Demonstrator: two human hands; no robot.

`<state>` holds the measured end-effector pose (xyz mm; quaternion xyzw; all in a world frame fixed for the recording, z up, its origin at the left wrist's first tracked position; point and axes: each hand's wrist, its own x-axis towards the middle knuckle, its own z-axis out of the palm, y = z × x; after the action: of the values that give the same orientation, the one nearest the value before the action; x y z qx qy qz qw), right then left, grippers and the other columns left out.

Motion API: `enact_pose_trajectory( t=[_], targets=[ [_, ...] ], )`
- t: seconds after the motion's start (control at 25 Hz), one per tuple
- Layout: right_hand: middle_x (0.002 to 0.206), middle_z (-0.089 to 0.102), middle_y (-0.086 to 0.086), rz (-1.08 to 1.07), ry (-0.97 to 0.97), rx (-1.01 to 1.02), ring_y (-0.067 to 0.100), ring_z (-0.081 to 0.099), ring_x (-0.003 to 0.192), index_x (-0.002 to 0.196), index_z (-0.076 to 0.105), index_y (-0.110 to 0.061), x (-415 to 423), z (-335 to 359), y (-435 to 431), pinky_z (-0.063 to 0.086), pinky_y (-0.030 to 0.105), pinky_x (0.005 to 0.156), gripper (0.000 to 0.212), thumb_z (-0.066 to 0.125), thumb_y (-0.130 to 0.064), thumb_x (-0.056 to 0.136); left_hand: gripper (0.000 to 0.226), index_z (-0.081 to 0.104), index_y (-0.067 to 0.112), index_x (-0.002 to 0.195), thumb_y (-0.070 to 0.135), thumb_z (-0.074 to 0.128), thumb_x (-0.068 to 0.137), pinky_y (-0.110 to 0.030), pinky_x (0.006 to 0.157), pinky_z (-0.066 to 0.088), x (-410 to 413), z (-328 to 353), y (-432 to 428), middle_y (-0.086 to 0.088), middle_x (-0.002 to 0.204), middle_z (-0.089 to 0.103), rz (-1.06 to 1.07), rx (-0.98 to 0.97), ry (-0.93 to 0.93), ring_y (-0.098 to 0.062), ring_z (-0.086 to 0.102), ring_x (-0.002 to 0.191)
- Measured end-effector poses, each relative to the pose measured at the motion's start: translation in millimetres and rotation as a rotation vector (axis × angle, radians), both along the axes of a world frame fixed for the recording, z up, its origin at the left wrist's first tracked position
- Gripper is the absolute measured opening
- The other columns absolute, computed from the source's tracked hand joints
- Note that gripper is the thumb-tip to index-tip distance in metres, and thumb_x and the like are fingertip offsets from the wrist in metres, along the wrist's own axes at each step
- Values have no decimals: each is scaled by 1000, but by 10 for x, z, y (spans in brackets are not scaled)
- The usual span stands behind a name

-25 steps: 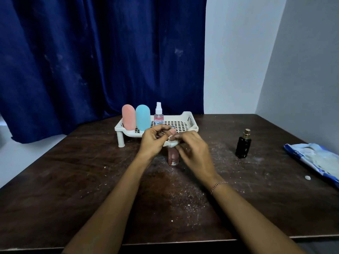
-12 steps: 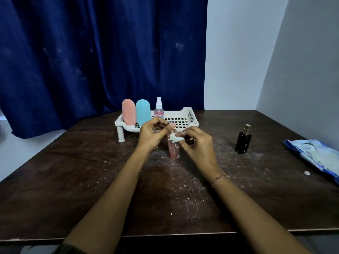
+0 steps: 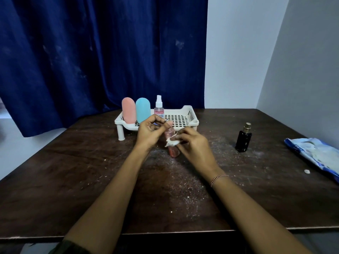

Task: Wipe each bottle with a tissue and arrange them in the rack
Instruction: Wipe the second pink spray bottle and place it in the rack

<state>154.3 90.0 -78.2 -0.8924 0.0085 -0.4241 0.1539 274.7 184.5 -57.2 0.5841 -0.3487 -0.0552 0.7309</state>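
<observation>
A dark blue curtain [image 3: 91, 61] hangs behind a dark wooden table [image 3: 73, 180], with pale walls [image 3: 238, 52] to the right. The tabletop is dusted with white specks, thickest in the middle.

At the far edge of the table stands a white rack [image 3: 190, 114] with a perforated floor and short legs. Three bottles stand upright in its left part, side by side: a rounded pink bottle [image 3: 128, 110], a rounded blue bottle [image 3: 143, 110], and a clear spray bottle [image 3: 158, 107] with a white nozzle and pinkish liquid. The right part of the rack holds nothing. A blue and white tissue pack [image 3: 315, 154] lies at the right edge of the table.

Both hands meet just in front of the rack. The left hand [image 3: 148, 133] has its fingers curled round the top of a small reddish bottle [image 3: 173, 151], gripping it at the cap. The bottle is see-through, slim and close to upright. Its base is at the tabletop, though I cannot tell whether it touches. The right hand [image 3: 194, 145] pinches a crumpled white tissue [image 3: 172, 142] against the middle of the bottle's side.

A black bottle [image 3: 243, 140] with a gold cap stands alone on the table, well to the right of the hands. A thin bracelet [image 3: 218, 178] circles the right wrist. A tiny white scrap [image 3: 307, 171] lies near the tissue pack.
</observation>
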Motion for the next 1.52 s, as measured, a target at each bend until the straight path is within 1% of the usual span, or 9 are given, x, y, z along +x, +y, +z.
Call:
enact_pose_trajectory(
  t=[0.16, 0.28, 0.4, 0.52, 0.68, 0.88, 1.08, 1.28, 1.52],
  targets=[
    [101, 60, 5, 3, -102, 24, 14, 58, 93, 102, 67, -3, 16, 29, 13, 53, 28, 84, 24, 70, -2, 78, 20, 56, 13, 69, 3, 72, 77, -12, 49, 42, -34, 9, -6, 11, 53, 60, -19, 34, -37, 3, 50, 45],
    [99, 60, 3, 0, -8, 46, 15, 59, 91, 99, 69, -4, 12, 12, 5, 55, 33, 80, 23, 71, -5, 77, 21, 54, 12, 70, 1, 70, 77, -10, 50, 42, -42, 29, 17, 12, 48, 57, -5, 16, -22, 5, 50, 44],
    [96, 63, 2, -49, -15, -59, 17, 61, 88, 98, 70, -8, -19, 10, 15, 56, 35, 75, 22, 72, -7, 76, 20, 53, 10, 71, 0, 68, 79, -8, 48, 40, -69, 34, 23, 15, 43, 55, -21, 27, -32, 5, 49, 40],
    [93, 65, -1, -91, -74, -82, 16, 59, 85, 95, 71, -13, -32, 44, 18, 53, 30, 70, 19, 73, -13, 76, 17, 56, 10, 73, 0, 69, 79, -10, 48, 42, -84, 36, 12, 12, 51, 62, -39, 34, -37, 3, 54, 44],
    [94, 63, 0, -6, 76, -70, 16, 61, 82, 96, 71, -9, -21, 22, 56, 55, 36, 73, 22, 74, -10, 74, 13, 61, 15, 77, 4, 69, 80, -14, 55, 49, -37, 35, 32, 10, 59, 65, -51, 52, -19, 0, 61, 53],
    [99, 59, 6, -12, -79, -44, 19, 60, 89, 103, 66, -3, -6, 47, 37, 54, 32, 80, 22, 67, -4, 81, 10, 63, 13, 84, 4, 67, 82, -13, 62, 50, -65, 38, 15, 0, 77, 66, -97, 76, -35, 1, 64, 61],
    [101, 61, 8, 10, 71, -142, 21, 61, 89, 102, 66, -2, -43, 46, 61, 54, 35, 82, 24, 68, -4, 78, 11, 63, 13, 82, 2, 63, 84, -12, 60, 50, -8, 30, 31, 13, 64, 69, -96, 66, -10, 2, 63, 61],
    [110, 58, 12, -10, -11, -93, 23, 56, 101, 112, 62, 1, -21, 69, 60, 50, 33, 92, 30, 58, 0, 83, 9, 61, 11, 86, 3, 62, 85, -11, 63, 51, -12, 14, 10, 15, 63, 69, -110, 52, -17, 4, 61, 62],
    [110, 61, 10, 18, 94, -160, 24, 59, 101, 105, 65, 0, -38, 40, 70, 48, 34, 92, 27, 65, 2, 78, 8, 60, 10, 90, 3, 55, 90, -9, 55, 47, 7, 29, 41, 13, 65, 69, -113, 64, -17, 5, 63, 61]
  ],
)
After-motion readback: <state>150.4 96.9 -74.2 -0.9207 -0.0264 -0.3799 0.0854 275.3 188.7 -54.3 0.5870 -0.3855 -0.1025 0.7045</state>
